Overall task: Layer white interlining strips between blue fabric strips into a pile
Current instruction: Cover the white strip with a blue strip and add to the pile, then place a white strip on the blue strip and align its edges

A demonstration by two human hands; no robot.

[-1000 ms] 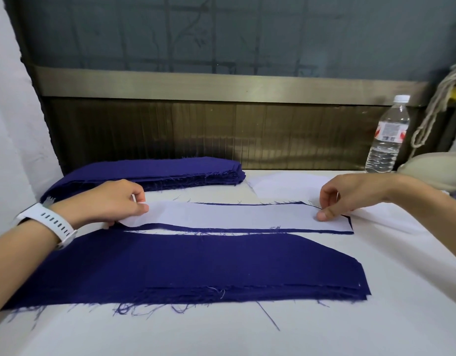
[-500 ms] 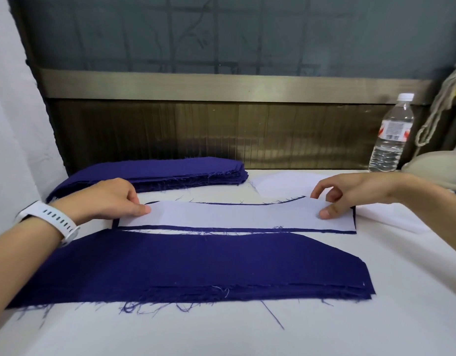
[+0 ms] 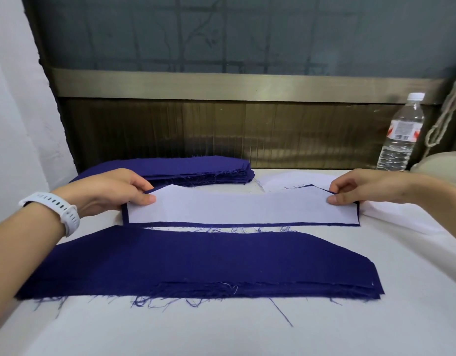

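Observation:
A white interlining strip point(image 3: 237, 209) lies on a blue fabric strip point(image 3: 247, 224) whose dark edge shows round it. My left hand point(image 3: 111, 191) pinches the left ends of both, and my right hand point(image 3: 360, 186) pinches the right ends, so the pair is lifted and tilted toward me. In front lies a wide pile of blue fabric strips point(image 3: 196, 263) with frayed edges. A second stack of blue strips point(image 3: 196, 168) sits at the back left. More white interlining point(image 3: 280, 179) lies behind the held pair.
A clear water bottle point(image 3: 399, 134) stands at the back right beside a beige object point(image 3: 442, 163) and hanging cord. A dark panelled wall runs along the table's point(image 3: 375, 317) far edge. A white watch is on my left wrist.
Both hands have gone from pressing the white strip flat to pinching its ends together with the blue strip beneath, and the pair has lifted off the table.

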